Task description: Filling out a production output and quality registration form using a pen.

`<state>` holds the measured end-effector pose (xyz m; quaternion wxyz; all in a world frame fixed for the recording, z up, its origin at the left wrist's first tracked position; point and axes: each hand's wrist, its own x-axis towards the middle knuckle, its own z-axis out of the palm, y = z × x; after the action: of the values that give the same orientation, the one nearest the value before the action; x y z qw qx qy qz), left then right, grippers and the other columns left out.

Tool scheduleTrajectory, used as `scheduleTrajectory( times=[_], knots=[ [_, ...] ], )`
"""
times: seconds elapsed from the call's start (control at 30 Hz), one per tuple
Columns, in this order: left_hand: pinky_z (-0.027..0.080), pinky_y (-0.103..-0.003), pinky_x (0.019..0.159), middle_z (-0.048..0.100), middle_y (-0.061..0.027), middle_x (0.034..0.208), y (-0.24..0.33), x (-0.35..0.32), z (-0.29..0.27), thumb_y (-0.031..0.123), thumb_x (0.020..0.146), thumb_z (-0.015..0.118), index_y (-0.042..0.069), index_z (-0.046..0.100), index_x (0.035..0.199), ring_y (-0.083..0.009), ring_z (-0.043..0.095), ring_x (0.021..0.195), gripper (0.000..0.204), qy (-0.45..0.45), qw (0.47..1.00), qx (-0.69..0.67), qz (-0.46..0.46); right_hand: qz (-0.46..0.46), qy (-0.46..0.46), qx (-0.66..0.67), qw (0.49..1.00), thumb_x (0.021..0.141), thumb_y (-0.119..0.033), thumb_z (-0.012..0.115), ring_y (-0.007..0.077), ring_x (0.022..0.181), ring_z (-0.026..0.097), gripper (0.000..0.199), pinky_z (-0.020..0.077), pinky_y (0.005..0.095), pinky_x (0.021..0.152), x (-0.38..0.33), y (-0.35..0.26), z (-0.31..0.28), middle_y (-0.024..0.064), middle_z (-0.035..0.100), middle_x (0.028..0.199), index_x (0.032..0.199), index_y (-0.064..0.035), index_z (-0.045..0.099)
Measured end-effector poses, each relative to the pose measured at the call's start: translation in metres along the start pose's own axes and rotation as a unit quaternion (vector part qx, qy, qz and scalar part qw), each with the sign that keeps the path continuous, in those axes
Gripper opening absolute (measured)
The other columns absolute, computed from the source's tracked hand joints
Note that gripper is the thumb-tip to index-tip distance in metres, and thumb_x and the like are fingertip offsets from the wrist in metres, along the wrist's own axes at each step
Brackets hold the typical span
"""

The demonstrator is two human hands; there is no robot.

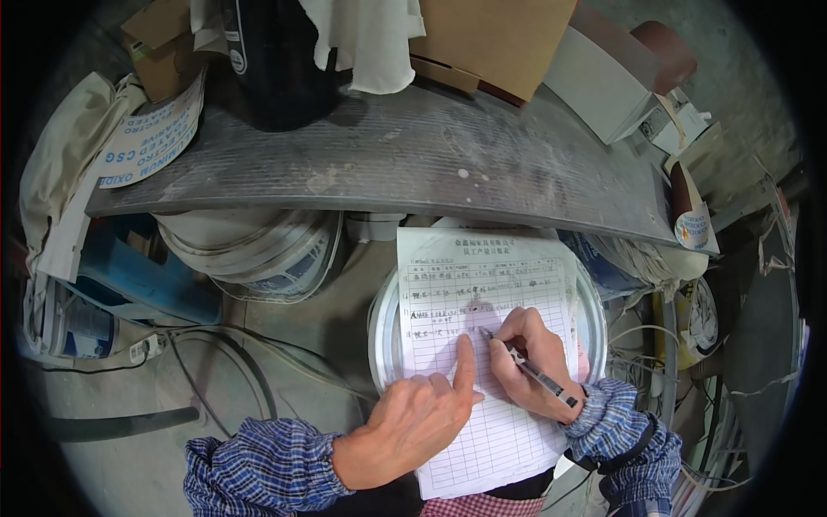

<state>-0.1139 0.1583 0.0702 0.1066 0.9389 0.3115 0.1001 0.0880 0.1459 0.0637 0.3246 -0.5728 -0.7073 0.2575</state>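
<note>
A stack of white ruled forms (487,444) with handwritten rows near its top lies on a round, pale bucket top (379,336) in front of me. My right hand (536,360) grips a pen (551,385), its tip at the form's filled rows. Beside the tip, my left hand (415,424) rests on the paper with the index finger stretched out and the other fingers partly curled. It holds nothing. Blue checked sleeves cover both forearms.
Beyond the forms runs a dusty grey bench (379,168) bearing a dark bottle (280,69), a white cloth (379,47) and a cardboard box (491,39). Under it stand a white bucket (258,250) and a blue plastic stool (129,267). Hoses (250,362) cross the floor at left.
</note>
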Motion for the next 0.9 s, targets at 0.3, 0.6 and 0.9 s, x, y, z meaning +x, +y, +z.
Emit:
scheduleTrajectory(
  times=[0.3, 0.6, 0.9],
  knots=[
    [0.036, -0.027, 0.032, 0.049, 0.0008, 0.046, 0.0002, -0.0007, 0.0032, 0.036, 0.096, 0.062, -0.016, 0.046, 0.133, -0.0079, 0.046, 0.035, 0.066, 0.005, 1.0, -0.001, 0.0, 0.012, -0.011, 0.004, 1.0, 0.087, -0.009, 0.063, 0.0189, 0.053, 0.059, 0.019, 0.0473, 0.0314, 0.049, -0.0017, -0.0007, -0.0012, 0.0106, 0.057, 0.069, 0.095, -0.0017, 0.047],
    [0.035, -0.027, 0.032, 0.049, 0.0007, 0.045, -0.0001, -0.0003, 0.0008, 0.036, 0.096, 0.061, -0.016, 0.047, 0.133, -0.0078, 0.046, 0.034, 0.065, 0.004, 1.0, -0.004, 0.003, 0.004, -0.012, -0.01, 1.0, 0.087, -0.009, 0.062, 0.0199, 0.052, 0.059, 0.019, 0.0476, 0.0318, 0.049, -0.0015, -0.0019, -0.0033, 0.0109, 0.057, 0.068, 0.095, -0.0013, 0.046],
    [0.035, -0.027, 0.032, 0.048, 0.0012, 0.044, 0.0002, 0.0001, -0.0008, 0.037, 0.096, 0.061, -0.015, 0.047, 0.133, -0.0074, 0.046, 0.034, 0.065, 0.001, 1.0, 0.009, 0.004, 0.008, 0.011, 0.03, 0.999, 0.088, -0.006, 0.063, 0.0168, 0.055, 0.058, 0.019, 0.0469, 0.0299, 0.051, -0.0023, 0.0009, -0.0014, 0.0101, 0.057, 0.073, 0.096, -0.0016, 0.046]
  ],
)
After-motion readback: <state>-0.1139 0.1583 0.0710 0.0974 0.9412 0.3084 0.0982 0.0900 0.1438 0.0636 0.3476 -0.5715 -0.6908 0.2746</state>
